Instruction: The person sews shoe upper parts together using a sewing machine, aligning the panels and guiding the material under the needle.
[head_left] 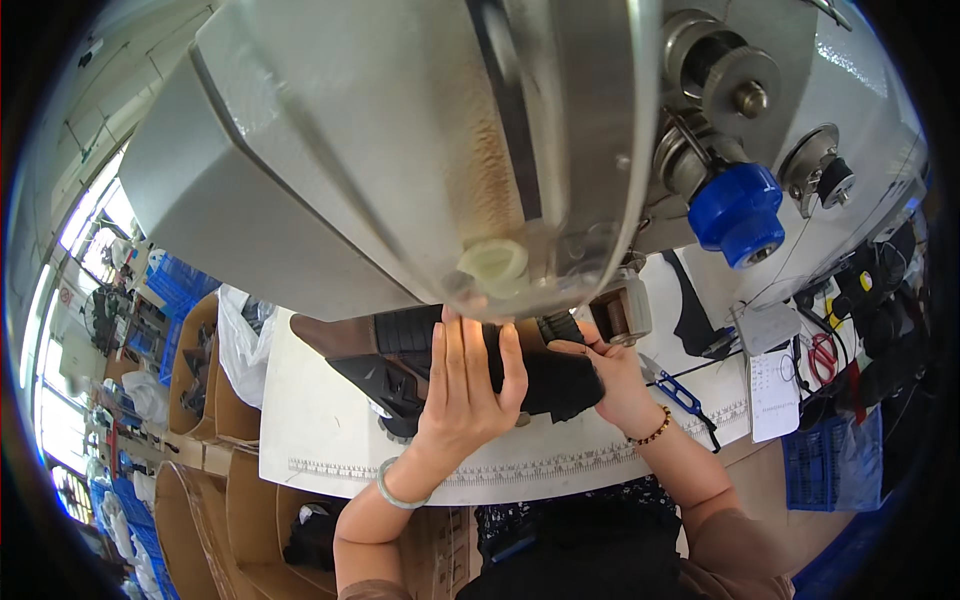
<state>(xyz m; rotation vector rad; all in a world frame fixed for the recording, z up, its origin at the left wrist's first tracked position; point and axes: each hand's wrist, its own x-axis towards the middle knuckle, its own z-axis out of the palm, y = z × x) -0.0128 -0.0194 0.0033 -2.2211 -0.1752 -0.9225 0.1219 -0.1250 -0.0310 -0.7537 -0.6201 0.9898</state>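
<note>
A black and brown workpiece (558, 387) of fabric or leather, perhaps a shoe upper, lies on the white table under the sewing machine head (330, 170). Its brown end points left, and ribbed black bands run along the upper side. Flat on its middle rests my left hand (468, 390), fingers stretched out and pointing away from me. At the piece's right end, my right hand (622, 385) pinches the edge between thumb and fingers. The machine head hides the needle area and the far side of the piece.
Blue-handled thread snips (680, 391) lie right of my right hand. Beyond are a black cut piece (692, 312), a paper sheet (775, 395) and red-handled scissors (823, 357). A ruler strip (480, 466) follows the front edge. Cardboard boxes (200, 520) stand left, a blue crate (815, 465) right.
</note>
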